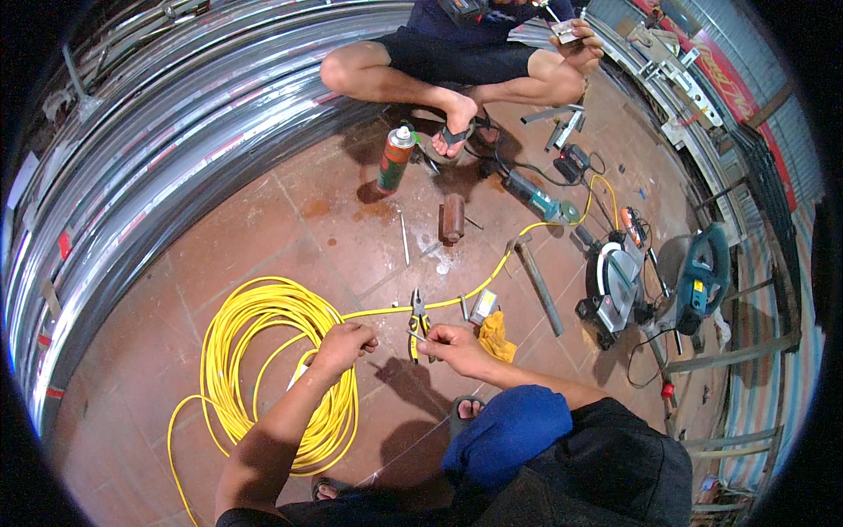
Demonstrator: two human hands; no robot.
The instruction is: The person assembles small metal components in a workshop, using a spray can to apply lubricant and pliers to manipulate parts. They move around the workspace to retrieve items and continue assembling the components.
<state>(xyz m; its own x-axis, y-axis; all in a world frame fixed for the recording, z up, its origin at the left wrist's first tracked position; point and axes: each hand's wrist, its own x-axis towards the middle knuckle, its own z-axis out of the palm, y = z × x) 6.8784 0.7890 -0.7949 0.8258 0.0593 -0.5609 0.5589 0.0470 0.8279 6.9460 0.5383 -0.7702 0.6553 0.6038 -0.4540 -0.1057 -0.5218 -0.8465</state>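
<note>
My right hand (pixel 455 348) is closed in a pinch on a short thin metal piece (pixel 415 335), which sticks out toward my left hand. The fingertips of my left hand (pixel 345 343) are curled together; whatever they hold, if anything, is hidden. It hovers over the right side of a large coil of yellow cable (pixel 233 334). On the floor beyond and between my hands lie pliers (pixel 418 303) with yellow and black handles. A strand of the cable runs past them. Close to my right hand are a small grey box (pixel 483 306) and a yellow cloth (pixel 497 337).
Opposite me another person (pixel 439 83) sits holding a small object. A spray can (pixel 396 160), a brown cylinder (pixel 452 218), a hammer (pixel 537 285) and an angle grinder (pixel 537 195) are ahead. At right stands a cut-off saw (pixel 619 281). Metal profiles (pixel 176 167) line the left.
</note>
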